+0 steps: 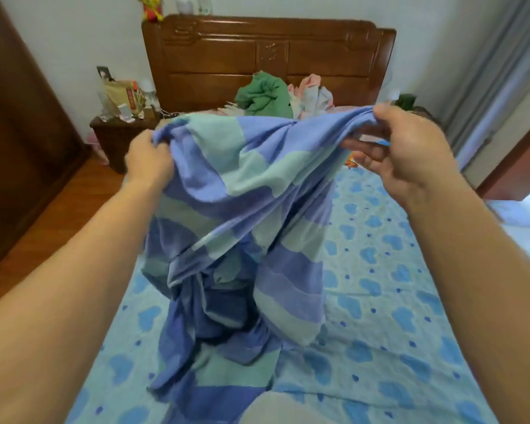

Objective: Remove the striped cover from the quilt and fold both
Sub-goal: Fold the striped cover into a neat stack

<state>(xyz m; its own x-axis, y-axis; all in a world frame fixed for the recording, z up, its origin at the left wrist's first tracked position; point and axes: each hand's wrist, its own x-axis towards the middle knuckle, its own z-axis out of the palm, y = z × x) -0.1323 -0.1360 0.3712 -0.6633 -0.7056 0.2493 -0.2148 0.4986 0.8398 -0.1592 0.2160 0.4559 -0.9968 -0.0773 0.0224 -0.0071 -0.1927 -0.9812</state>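
Observation:
The striped cover (242,191), in blue, purple and pale green bands, hangs lifted above the bed. My left hand (149,162) grips a bunched top edge of it at the left. My right hand (401,148) pinches the stretched top edge at the right, thumb on top. The cloth sags between the hands and its lower part lies crumpled on the bed sheet (380,301), light blue with darker heart shapes. I cannot make out the quilt apart from the cover.
A wooden headboard (266,56) stands at the far end, with a green cloth (262,96) and pink bedding (311,93) piled below it. A cluttered nightstand (120,133) sits at the left, a dark wardrobe (16,133) further left, curtains (502,71) at the right.

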